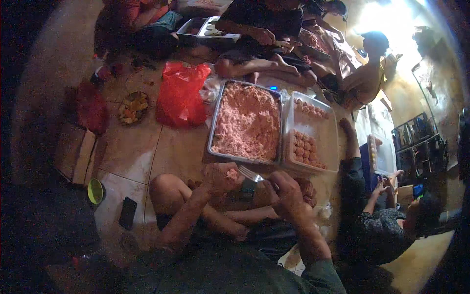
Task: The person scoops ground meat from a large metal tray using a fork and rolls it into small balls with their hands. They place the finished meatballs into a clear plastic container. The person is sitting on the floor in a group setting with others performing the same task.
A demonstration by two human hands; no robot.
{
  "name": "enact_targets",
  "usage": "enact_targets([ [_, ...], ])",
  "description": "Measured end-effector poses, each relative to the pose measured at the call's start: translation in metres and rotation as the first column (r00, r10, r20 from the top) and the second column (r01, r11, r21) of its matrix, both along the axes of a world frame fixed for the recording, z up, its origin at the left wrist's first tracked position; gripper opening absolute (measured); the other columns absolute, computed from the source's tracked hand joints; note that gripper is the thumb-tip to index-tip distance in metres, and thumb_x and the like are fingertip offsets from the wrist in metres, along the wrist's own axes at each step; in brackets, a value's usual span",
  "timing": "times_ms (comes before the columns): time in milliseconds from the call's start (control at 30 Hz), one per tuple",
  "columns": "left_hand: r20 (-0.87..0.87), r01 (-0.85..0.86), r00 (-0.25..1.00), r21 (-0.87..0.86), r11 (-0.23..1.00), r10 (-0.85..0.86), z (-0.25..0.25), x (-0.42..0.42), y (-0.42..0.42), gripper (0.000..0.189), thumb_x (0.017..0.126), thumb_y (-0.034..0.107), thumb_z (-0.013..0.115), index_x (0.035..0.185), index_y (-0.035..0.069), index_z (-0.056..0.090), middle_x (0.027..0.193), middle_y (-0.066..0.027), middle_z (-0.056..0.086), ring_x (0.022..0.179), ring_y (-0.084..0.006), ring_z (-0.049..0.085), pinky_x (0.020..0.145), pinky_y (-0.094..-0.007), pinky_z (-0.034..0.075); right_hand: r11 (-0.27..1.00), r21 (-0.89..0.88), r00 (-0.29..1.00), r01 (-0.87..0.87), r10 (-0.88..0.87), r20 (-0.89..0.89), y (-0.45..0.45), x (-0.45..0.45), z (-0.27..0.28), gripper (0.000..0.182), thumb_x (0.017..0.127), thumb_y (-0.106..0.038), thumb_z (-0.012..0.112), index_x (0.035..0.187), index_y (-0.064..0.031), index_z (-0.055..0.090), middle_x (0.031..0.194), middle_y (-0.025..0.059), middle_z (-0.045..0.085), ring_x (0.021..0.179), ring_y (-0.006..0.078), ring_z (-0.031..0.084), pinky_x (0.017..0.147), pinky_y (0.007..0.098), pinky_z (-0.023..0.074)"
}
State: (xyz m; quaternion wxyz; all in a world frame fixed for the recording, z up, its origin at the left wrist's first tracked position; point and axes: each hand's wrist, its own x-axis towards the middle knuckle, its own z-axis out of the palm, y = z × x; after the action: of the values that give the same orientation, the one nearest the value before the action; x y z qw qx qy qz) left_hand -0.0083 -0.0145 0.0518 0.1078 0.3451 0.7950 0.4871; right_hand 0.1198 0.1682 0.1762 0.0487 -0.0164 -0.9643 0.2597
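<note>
A small lump of pinkish minced mixture (231,174) rests in my left hand (218,177), above my crossed legs. My right hand (282,185) grips a metal fork (252,174), its tines pointing left towards the lump. Just beyond both hands stands a rectangular tub (210,141) heaped with the same pink mixture (246,123). To its right is a translucent plastic box (318,137) holding rows of shaped balls (304,147) along its left side and more at its far end.
A red plastic bag (183,97) stands left of the tub, near a plate of food pieces (133,108). A phone (128,213), a green bowl (95,191) and a cardboard box (77,154) lie on the tiled floor at left. Several people sit close by, ahead and at right.
</note>
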Motion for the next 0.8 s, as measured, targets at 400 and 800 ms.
enact_targets([
  [400,0.382,0.161,0.895,0.207,0.965,-0.232,-0.042,0.005,-0.011,0.024,0.076,0.018,0.078,0.091,0.007,0.062,0.081,-0.0009,0.066,0.075,-0.0118,0.061,0.068,-0.0309,0.049,0.991,-0.126,0.997,0.035,-0.043,-0.058,-0.022,0.005,-0.017,0.01,0.087,-0.009,0.065,0.09,-0.0003,0.061,0.082,0.0171,0.061,0.078,0.0375,0.061,0.068,0.0434,0.0485],
  [800,0.395,0.001,0.913,0.252,0.968,-0.104,0.012,0.017,-0.037,0.036,0.076,0.032,0.084,0.078,0.005,0.06,0.071,-0.0042,0.063,0.067,-0.0125,0.059,0.06,-0.0331,0.05,0.961,0.232,0.975,0.15,-0.105,-0.195,0.031,-0.033,-0.038,0.007,0.087,-0.011,0.059,0.086,-0.0048,0.06,0.087,0.0135,0.062,0.084,0.0347,0.061,0.076,0.0465,0.0447],
])
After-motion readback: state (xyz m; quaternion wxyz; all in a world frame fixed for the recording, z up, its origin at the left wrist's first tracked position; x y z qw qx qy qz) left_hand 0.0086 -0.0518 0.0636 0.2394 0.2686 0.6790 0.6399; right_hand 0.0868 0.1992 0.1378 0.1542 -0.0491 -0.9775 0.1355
